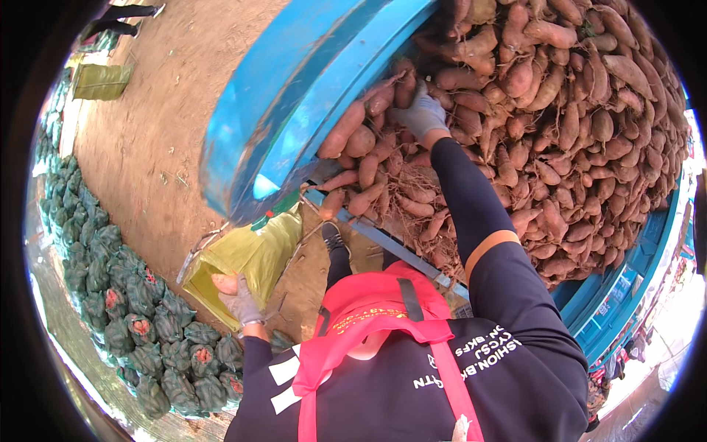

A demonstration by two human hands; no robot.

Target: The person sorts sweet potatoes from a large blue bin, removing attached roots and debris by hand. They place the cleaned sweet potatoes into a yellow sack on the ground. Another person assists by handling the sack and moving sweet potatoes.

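Observation:
My left hand [241, 301], in a grey work glove, holds a pale orange-pink sweet potato [225, 283] at the mouth of a yellow woven sack [270, 243]. The sack hangs tilted by a thin metal frame [190, 259]. My right hand [422, 115], gloved too, reaches into a large heap of sweet potatoes [552, 138] in a blue truck bed. Its thumb and fingers lie around a reddish sweet potato [406, 88] near the bed's side wall; the fingertips are partly hidden. Loose roots and smaller sweet potatoes [414, 207] lie near the bed's edge.
The blue side panel [287, 83] stands left of the heap; a metal edge rail [386, 237] runs before me. Many filled green mesh sacks [165, 353] line the ground at left. Another yellow sack [103, 82] lies on the dirt, near a person's legs [119, 19].

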